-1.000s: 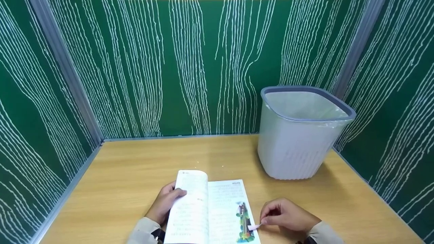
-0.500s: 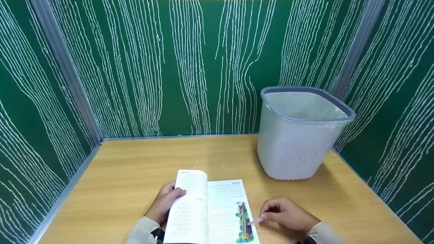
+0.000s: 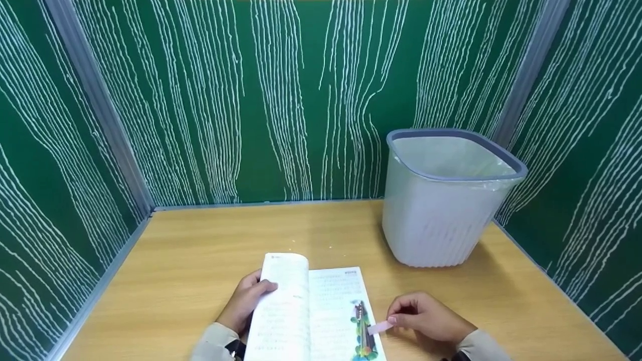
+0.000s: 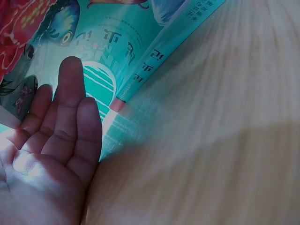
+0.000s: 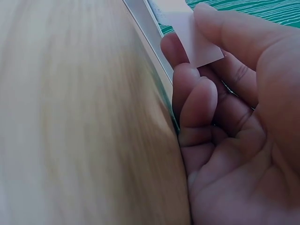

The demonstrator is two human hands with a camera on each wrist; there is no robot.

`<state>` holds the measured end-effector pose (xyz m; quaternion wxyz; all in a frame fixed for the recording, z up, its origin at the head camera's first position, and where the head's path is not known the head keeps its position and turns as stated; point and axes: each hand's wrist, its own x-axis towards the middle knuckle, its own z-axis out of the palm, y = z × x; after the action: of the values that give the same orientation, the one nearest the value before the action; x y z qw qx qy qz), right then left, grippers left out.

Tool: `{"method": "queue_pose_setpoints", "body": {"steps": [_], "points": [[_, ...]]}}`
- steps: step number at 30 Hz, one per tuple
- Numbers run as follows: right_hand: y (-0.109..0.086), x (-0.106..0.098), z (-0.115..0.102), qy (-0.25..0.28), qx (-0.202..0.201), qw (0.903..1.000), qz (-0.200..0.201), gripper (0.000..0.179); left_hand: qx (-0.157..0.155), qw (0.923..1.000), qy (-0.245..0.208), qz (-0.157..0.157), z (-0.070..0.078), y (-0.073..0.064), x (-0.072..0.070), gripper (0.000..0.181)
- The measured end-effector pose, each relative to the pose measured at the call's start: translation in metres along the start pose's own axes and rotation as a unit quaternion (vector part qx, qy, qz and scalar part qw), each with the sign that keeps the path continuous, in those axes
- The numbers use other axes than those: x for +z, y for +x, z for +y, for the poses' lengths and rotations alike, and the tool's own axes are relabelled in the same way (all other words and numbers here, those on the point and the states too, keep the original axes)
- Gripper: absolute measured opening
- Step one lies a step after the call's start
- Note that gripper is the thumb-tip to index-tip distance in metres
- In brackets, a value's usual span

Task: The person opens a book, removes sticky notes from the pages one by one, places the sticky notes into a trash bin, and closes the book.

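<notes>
An open book (image 3: 331,306) lies at the near edge of the table, its left pages curving up and over. My left hand (image 3: 244,300) grips the left side, thumb on the page. In the left wrist view the fingers (image 4: 70,89) lie against the book's green illustrated cover (image 4: 152,42). On the other side, my right hand (image 3: 430,319) pinches a small pale pink paper strip (image 3: 381,327) whose free end overlaps the picture on the right page. The right wrist view shows the strip (image 5: 204,47) between thumb and fingertips, with the other fingers (image 5: 199,105) curled.
A white bin (image 3: 431,220) with a grey rim and a clear liner stands on the wooden table (image 3: 210,240) at the back right. Tiny white specks lie beyond the book. Green panels (image 3: 271,100) with white wavy lines enclose the table on three sides.
The pink strip has turned to show its broad face, and more of its length sticks out from my right fingers. My left hand and the book stay almost still.
</notes>
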<state>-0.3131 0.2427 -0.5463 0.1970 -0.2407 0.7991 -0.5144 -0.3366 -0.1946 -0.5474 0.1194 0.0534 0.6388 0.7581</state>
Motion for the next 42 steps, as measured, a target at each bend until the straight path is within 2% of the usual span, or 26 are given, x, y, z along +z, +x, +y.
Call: {"method": "queue_pose_setpoints", "body": {"steps": [7,14,19,27,35,39,42], "points": [[-0.0003,0.0019,0.0055,0.002,-0.076,0.9970,-0.011,0.014,-0.004,0.9999,0.000,-0.012,0.0004,-0.0014,-0.0008,0.058],[-0.0012,-0.0013,0.0068,0.014,-0.054,0.9984,0.003,0.014,-0.001,0.9999,-0.001,-0.013,0.0008,-0.0002,0.0007,0.056],[-0.0001,-0.0027,0.0098,0.014,-0.058,0.9982,0.010,0.015,-0.001,0.9998,-0.004,-0.018,0.0018,-0.0005,0.0010,0.056],[-0.0006,-0.0027,0.0076,0.001,-0.042,0.9977,0.052,0.015,0.000,0.9998,-0.008,-0.019,0.0000,-0.0008,0.0004,0.056],[0.0005,-0.0023,0.0039,0.041,-0.039,0.9963,0.065,0.025,0.004,0.9999,-0.001,-0.015,0.0001,0.0003,0.0001,0.052],[0.0001,-0.0022,0.0055,0.042,-0.045,0.9958,0.068,0.029,0.000,0.9999,0.000,-0.013,-0.0007,0.0006,0.0002,0.052],[-0.0013,-0.0025,0.0064,0.043,-0.036,0.9958,0.072,0.028,-0.002,0.9999,0.002,-0.011,-0.0009,0.0003,0.0004,0.053]]}}
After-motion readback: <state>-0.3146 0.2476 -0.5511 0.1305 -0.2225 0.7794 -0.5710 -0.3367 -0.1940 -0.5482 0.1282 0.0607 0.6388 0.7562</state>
